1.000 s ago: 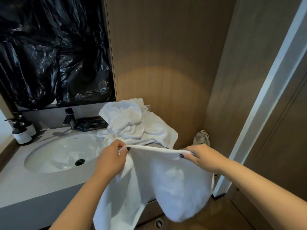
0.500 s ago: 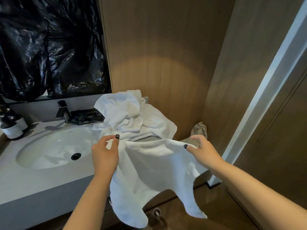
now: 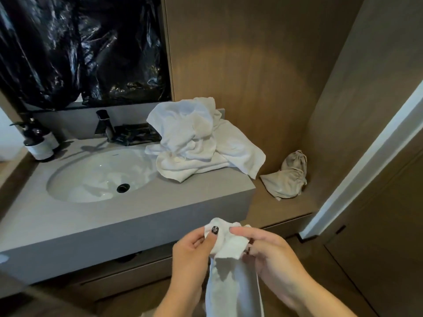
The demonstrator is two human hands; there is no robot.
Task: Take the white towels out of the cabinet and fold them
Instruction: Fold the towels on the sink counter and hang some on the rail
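Both hands pinch one towel's top corners together.

The left hand and right hand grip the white towel, which hangs limp below them: soft and light, best held by its corners. More towels lie heaped beyond on the counter.

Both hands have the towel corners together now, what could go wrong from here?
1. The white towel hangs low from the left hand and right hand; its end may drag on the floor.
2. The crumpled white towel pile overhangs the white oval sink basin and could slide in.
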